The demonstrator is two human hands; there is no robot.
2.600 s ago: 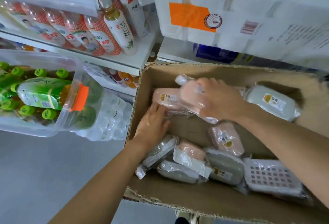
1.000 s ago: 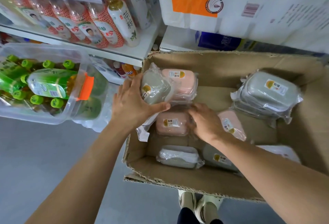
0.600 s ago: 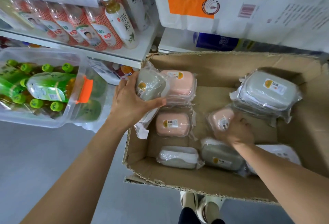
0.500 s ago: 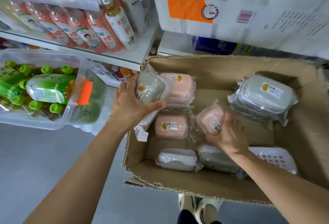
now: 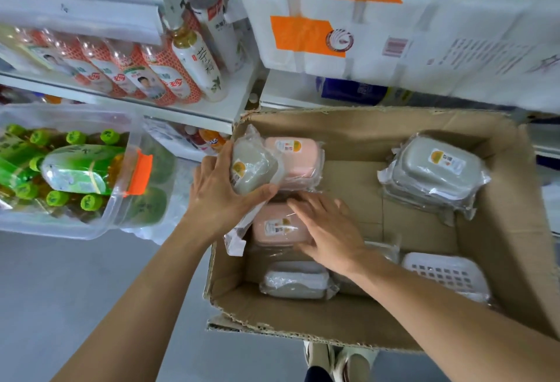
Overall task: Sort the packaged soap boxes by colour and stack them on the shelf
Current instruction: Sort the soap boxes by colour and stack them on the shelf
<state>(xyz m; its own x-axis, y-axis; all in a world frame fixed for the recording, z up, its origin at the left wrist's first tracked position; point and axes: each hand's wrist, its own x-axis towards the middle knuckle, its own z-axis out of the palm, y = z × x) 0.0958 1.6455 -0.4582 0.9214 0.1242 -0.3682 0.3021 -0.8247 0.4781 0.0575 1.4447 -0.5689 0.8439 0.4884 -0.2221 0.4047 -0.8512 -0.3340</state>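
A clear tub (image 5: 127,212) of green-capped bottles sits at the left. The left hand (image 5: 216,192) grips a wrapped grey soap box (image 5: 253,166) at the cardboard box's (image 5: 512,230) left wall. The right hand (image 5: 328,230) lies flat, fingers straight, on a pink soap box (image 5: 274,227). Grey boxes (image 5: 436,169) are stacked at the right.

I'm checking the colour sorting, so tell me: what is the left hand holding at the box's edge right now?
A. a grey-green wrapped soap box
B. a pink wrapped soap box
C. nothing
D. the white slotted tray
A: the left hand curls its fingers and thumb round a grey-green wrapped soap box, held against the left wall of the cardboard box, beside a pink one.
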